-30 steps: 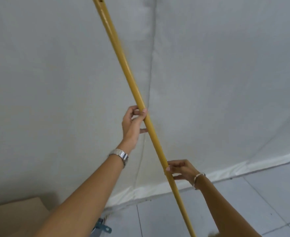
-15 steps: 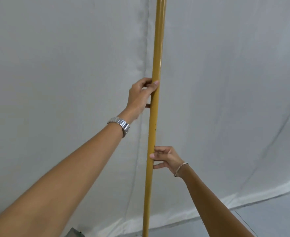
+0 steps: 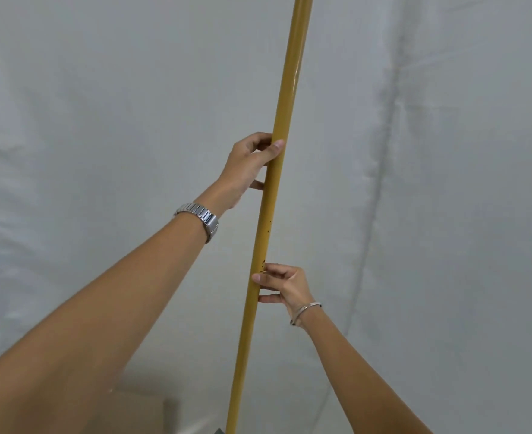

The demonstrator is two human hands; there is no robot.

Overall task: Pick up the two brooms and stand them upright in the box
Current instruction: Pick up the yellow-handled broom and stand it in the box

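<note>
Hands (image 3: pixel 252 166) (image 3: pixel 285 285) grip broom handle (image 3: pixel 269 214) (near-upright) — both.

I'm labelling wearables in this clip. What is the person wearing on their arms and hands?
Both forearms are bare, with no sleeves or gloves in view. The left hand has a silver metal link-band watch on its wrist. The right hand has a thin silver bangle on its wrist. No rings show on the fingers.
</note>
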